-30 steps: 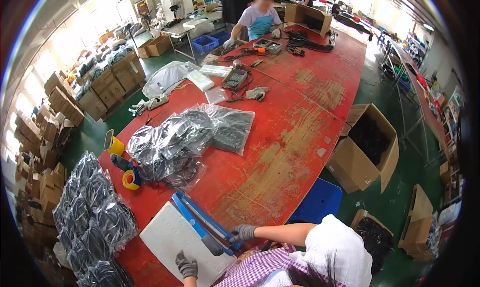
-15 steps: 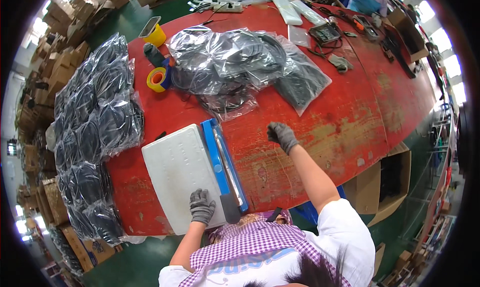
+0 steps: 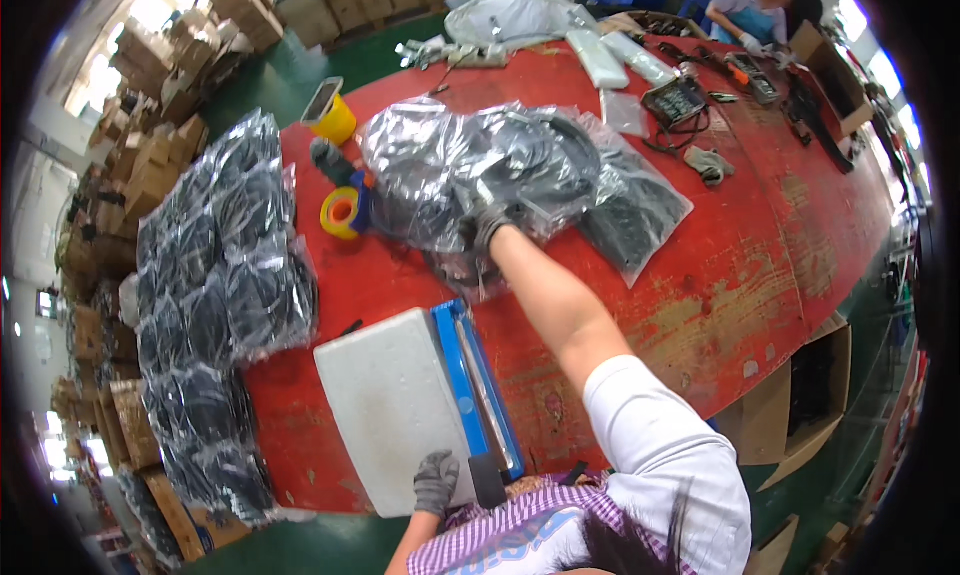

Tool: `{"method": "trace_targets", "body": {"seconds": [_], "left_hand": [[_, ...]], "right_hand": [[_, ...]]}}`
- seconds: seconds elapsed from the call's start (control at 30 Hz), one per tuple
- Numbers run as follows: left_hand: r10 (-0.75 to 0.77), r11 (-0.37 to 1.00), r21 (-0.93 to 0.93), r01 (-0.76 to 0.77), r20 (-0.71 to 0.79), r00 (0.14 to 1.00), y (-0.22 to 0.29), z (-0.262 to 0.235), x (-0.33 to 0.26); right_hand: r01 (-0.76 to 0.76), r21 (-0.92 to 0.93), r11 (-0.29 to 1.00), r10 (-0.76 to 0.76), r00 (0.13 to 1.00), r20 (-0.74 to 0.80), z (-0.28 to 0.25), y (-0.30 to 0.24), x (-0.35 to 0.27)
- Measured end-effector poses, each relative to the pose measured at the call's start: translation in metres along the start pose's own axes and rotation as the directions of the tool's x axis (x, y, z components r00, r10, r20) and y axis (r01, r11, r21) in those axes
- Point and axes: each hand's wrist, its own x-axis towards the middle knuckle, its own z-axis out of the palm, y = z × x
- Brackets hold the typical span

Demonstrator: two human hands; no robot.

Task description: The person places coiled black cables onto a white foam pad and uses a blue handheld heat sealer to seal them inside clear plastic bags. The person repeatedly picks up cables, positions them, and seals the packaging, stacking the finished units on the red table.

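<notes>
My right hand [image 3: 486, 227], in a dark grey glove, is stretched out to the pile of black cable coils in clear plastic bags [image 3: 540, 160]. Its fingers are closed at the pile's near edge, on a bagged cable coil, though the fingertips are partly hidden. My left hand [image 3: 436, 482], gloved too, lies with its fingers extended on a white foam block [image 3: 390, 405]. Along the block's right side runs a long blue bag sealer [image 3: 468, 400] with a metal strip and a dark handle [image 3: 488, 480] at its near end.
Stacks of bagged coils [image 3: 200, 315] cover the red table's left side. A tape roll [image 3: 343, 213] and a yellow container [image 3: 332, 115] stand behind the block. Far right lie a meter [image 3: 672, 103] and a loose glove [image 3: 708, 165]. A co-worker [image 3: 745, 15] works at the far end.
My right hand has gone forward and left from above the bare tabletop to the bagged coils. The left hand stays on the foam block. The whole view has shifted slightly.
</notes>
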Motion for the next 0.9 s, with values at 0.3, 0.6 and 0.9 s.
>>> {"method": "trace_targets", "body": {"seconds": [0.3, 0.6, 0.9], "left_hand": [[-0.191, 0.609, -0.793, 0.013, -0.131, 0.973, -0.028, -0.011, 0.014], [0.238, -0.409, -0.779, 0.476, 0.412, 0.879, 0.051, -0.097, -0.017], [0.382, -0.587, -0.521, 0.62, 0.497, 0.779, -0.117, -0.086, -0.092]], "right_hand": [[0.308, -0.845, -0.437, -0.857, 0.142, 0.495, 0.115, -0.048, -0.045], [0.349, -0.371, 0.861, -0.239, 0.92, 0.312, 0.284, 0.083, -0.28], [0.226, -0.891, 0.395, 0.127, 0.947, 0.296, 0.167, 0.243, -0.381]]}}
